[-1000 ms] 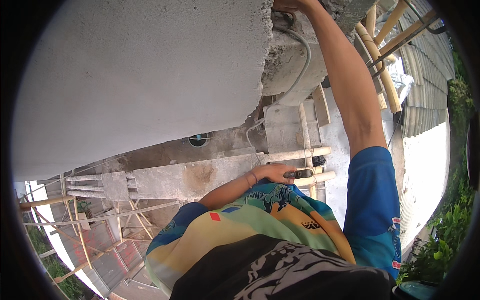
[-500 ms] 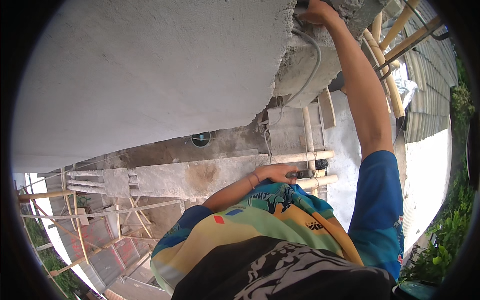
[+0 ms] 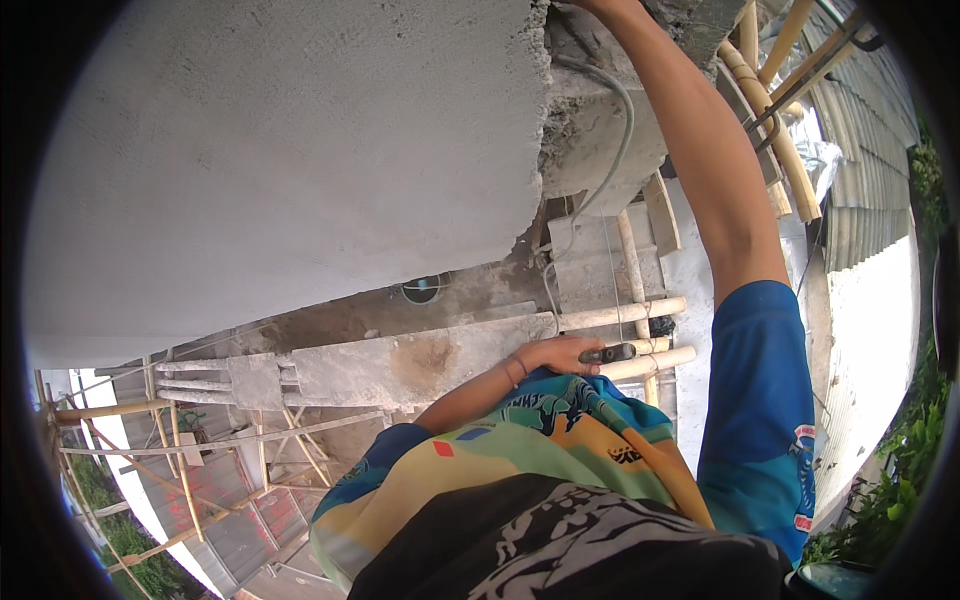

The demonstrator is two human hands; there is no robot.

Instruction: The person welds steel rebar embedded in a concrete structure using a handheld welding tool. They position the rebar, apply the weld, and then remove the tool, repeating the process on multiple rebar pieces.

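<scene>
In front of my body, my left hand is closed around a dark tool with a rounded grip; the rest of it is hidden, so I cannot tell its kind. My right arm stretches up to the far edge, and only part of my right hand shows there, its fingers cut off by the frame. That hand is at the broken end of a grey plastered wall, beside rough concrete. A grey cable hangs from the wall's edge below it.
Below the wall runs a plank platform with bamboo poles at its right end. More bamboo scaffolding stands at lower left. A round bucket sits far below. Corrugated roofing lies to the right, with poles and a metal bar nearby.
My right hand has gone farther up, mostly out of the picture. The view has shifted slightly, and my left hand keeps its hold on the dark tool.
</scene>
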